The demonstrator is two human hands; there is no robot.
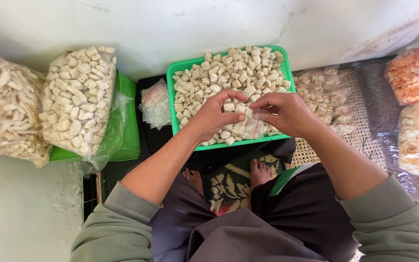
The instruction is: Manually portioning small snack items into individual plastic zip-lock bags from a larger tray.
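Observation:
A green tray (171, 82) holds several pale, chunky cracker pieces (229, 70). Over its near edge my left hand (214, 115) pinches one pale piece between thumb and fingers. My right hand (284, 111) holds a small clear plastic bag (252, 124) with a red strip, partly filled with pieces. The two hands meet at the bag's mouth.
A large clear bag of the same pieces (78, 99) leans on a green box (129, 121) at left, beside another bag of pale chips (3, 109). A stack of small clear bags (155, 103) lies left of the tray. Filled small packets (333, 94) and orange and pale cracker bags (415, 73) sit right.

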